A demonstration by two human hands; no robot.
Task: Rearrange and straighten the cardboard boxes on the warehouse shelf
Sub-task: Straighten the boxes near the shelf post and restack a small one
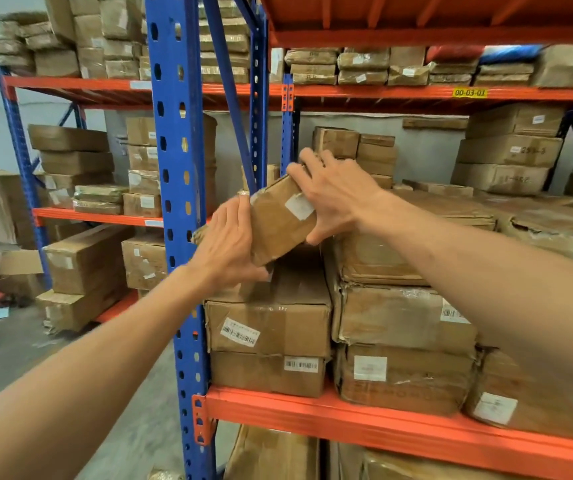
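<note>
A small flat cardboard box (278,220) with a white label is tilted, held between both hands above the left stack. My left hand (226,244) grips its lower left end. My right hand (330,195) clasps its upper right end, fingers spread over the top. Under it sits a long taped box (271,323) with a barcode label, on top of another box (267,374). To the right stands a taller stack of worn boxes (402,317). All rest on the orange shelf beam (382,415).
A blue rack upright (177,202) stands just left of the stack. More boxes fill the back of this shelf (506,157), the upper shelf (364,67) and the neighbouring rack (84,258). Grey concrete floor (18,344) lies at the left.
</note>
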